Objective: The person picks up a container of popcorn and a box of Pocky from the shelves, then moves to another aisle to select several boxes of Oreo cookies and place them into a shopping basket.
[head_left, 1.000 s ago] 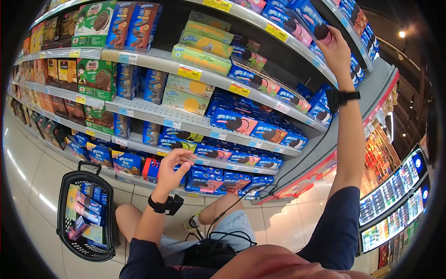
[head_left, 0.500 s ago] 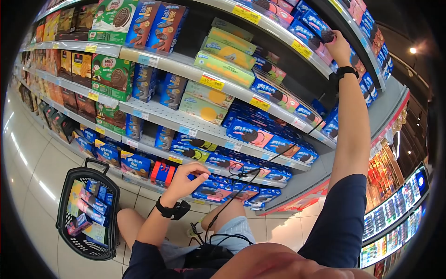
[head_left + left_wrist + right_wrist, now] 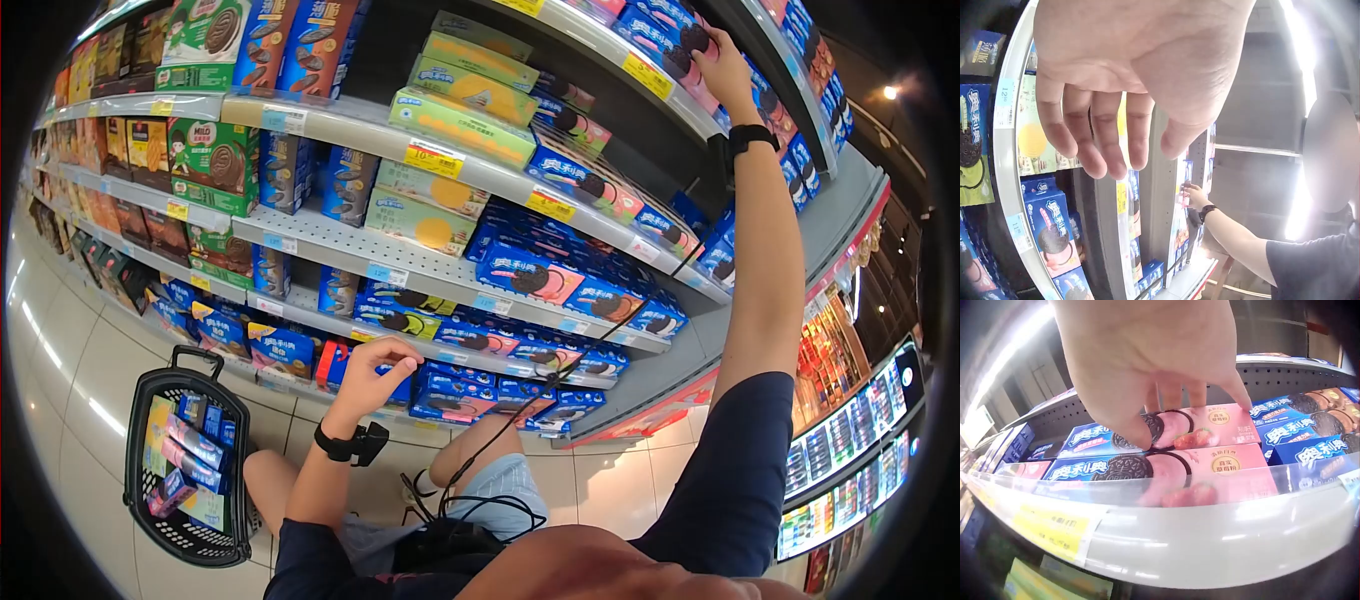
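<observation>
High on the shelf at the upper right, my right hand (image 3: 722, 72) holds a blue-and-pink strawberry Oreo cookie box (image 3: 1229, 425). The right wrist view has the thumb on the near side of this box and the fingers reaching over it. Another strawberry Oreo box (image 3: 1235, 465) lies in front, behind the shelf's clear lip. Chocolate Oreo boxes (image 3: 1300, 428) sit to the right. Lower down, in front of the shelves, my left hand (image 3: 372, 378) hangs loosely curled and holds nothing.
A black shopping basket (image 3: 135, 450) with several cookie boxes stands on the floor at the left. Shelves carry green-and-yellow boxes (image 3: 465, 125) and Milo boxes (image 3: 210, 160). A dark cable (image 3: 500, 430) crosses before the lower shelves. Price tags line the shelf edge (image 3: 1210, 544).
The strawberry box in my right hand was tilted out at the shelf front a second ago; now it lies flatter among the others. My left hand stays idle. The head view shifted slightly.
</observation>
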A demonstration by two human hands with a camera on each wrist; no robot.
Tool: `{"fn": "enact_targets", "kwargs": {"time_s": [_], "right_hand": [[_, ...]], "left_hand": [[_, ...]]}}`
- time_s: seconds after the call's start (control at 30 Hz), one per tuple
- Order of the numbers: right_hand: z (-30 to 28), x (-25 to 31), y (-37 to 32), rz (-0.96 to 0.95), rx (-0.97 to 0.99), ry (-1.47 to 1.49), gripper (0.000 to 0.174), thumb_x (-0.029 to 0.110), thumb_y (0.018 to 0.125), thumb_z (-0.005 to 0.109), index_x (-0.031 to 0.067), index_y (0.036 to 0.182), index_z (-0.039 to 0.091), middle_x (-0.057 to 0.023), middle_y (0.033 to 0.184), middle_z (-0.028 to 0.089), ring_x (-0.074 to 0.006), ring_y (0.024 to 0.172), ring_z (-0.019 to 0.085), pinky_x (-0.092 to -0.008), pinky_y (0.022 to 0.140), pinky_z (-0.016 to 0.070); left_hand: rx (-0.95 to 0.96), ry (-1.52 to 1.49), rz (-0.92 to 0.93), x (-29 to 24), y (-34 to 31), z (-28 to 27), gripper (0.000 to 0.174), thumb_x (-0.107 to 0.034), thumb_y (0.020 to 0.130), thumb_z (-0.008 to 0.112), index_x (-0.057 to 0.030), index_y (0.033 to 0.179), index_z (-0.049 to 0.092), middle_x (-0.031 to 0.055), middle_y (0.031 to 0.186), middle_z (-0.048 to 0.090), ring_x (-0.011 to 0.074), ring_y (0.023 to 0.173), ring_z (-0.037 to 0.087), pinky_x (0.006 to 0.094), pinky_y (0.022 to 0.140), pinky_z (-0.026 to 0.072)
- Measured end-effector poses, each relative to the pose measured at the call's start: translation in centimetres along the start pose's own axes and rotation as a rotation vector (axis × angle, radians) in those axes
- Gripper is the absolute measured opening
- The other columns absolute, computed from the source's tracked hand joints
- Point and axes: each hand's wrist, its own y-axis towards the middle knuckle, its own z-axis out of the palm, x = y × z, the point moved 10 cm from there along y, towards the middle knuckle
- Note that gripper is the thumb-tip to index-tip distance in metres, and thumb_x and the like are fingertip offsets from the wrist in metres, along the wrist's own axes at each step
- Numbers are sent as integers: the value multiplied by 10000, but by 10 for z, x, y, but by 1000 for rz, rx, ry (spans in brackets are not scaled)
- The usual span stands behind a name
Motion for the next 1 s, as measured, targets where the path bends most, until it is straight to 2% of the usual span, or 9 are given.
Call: {"fn": "enact_targets", "kwargs": {"time_s": [0.3,0.4,0.5,0.57,0.8,0.87,0.93,0.97,1.0], "right_hand": [[12,-11,-3,-15,-53,41,520,208,804,649,94,1299,537,-216,1100,641,-397,1013,613,-431,889,484],[15,-14,-8,2,-41,66,531,206,809,643,83,1312,528,-228,1152,626,-404,1053,601,-433,914,476],[13,-5,-14,-103,-51,144,561,215,810,645,59,1332,508,-235,1263,574,-404,1143,560,-428,977,445],[4,11,-24,-307,-143,17,605,229,813,651,40,1361,476,-246,1363,497,-403,1243,488,-431,1041,396],[-39,7,-63,-157,-151,-149,577,244,836,646,31,1345,479,-257,1354,491,-421,1272,444,-462,1061,367],[-77,77,-101,-258,-214,-5,493,210,841,644,26,1281,518,-246,1287,533,-414,1225,478,-473,1045,376],[-98,149,-156,-248,-38,176,382,131,807,663,25,1161,565,-221,1212,567,-391,1168,519,-454,1011,405],[-98,180,-187,-372,69,248,414,155,795,694,-11,1156,577,-214,1227,568,-382,1176,523,-429,1029,395],[-106,206,-224,-276,122,457,404,128,727,708,23,1106,613,-198,1228,573,-389,1176,519,-453,1033,391]], "left_hand": [[27,-30,-48,12,7,22,99,-65,876,647,7,940,674,66,927,683,129,847,637,257,760,511],[33,-14,-43,13,10,23,96,-63,878,646,5,941,670,65,933,684,125,849,636,257,762,510],[25,-19,-54,11,10,24,96,-67,879,637,12,929,659,87,921,680,137,849,633,266,769,505],[17,-11,-48,9,8,23,98,-73,881,639,8,932,659,85,922,680,137,850,634,268,770,505],[11,-19,-19,-13,-5,20,108,-97,893,650,7,924,659,84,901,672,133,828,628,268,763,503],[-8,-52,19,-25,-11,18,114,-92,903,641,20,917,654,96,898,666,143,830,627,271,761,505],[-22,-28,63,-45,-17,13,111,-89,906,637,20,917,654,99,898,665,145,831,627,274,759,506],[-27,1,95,-56,-22,7,109,-86,908,632,20,918,654,102,898,664,147,832,627,277,758,507],[-33,56,113,-62,-27,-4,101,-77,909,627,20,923,652,109,902,662,156,830,628,281,756,508]]}}
